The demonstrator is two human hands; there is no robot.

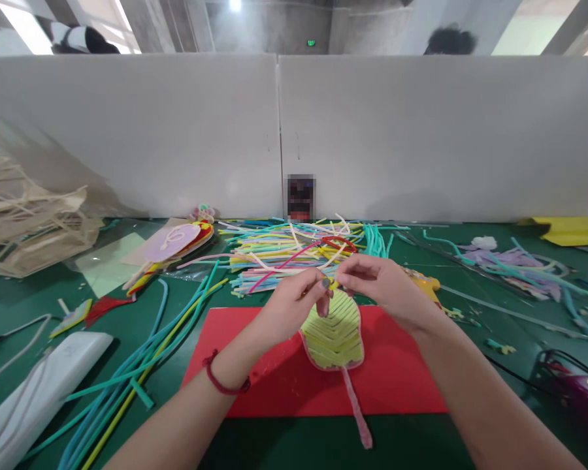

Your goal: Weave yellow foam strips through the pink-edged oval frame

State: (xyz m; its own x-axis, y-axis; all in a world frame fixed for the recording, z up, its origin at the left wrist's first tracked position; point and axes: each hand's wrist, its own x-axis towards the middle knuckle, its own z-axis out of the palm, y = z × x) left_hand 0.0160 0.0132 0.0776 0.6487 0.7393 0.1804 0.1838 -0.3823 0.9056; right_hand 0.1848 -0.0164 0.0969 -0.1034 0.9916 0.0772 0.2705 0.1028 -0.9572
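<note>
Both my hands meet above the top of a leaf-shaped craft fan (334,333), which has yellow-green ribbed strips, a pink edge and a pink stem pointing toward me. It lies on a red sheet (274,385). My left hand (306,294) pinches a small yellow piece (333,284) between thumb and fingers. From the other side, my right hand (367,277) has its fingertips closed on the same piece. The piece is partly hidden by the fingers, so its exact kind is unclear.
Behind the hands lies a pile of coloured craft strips (274,248). Long blue, green and yellow strips (151,352) cross the left side, beside a white power strip (44,391). A lilac round fan (171,243) rests at back left. A purple device (573,391) sits at right.
</note>
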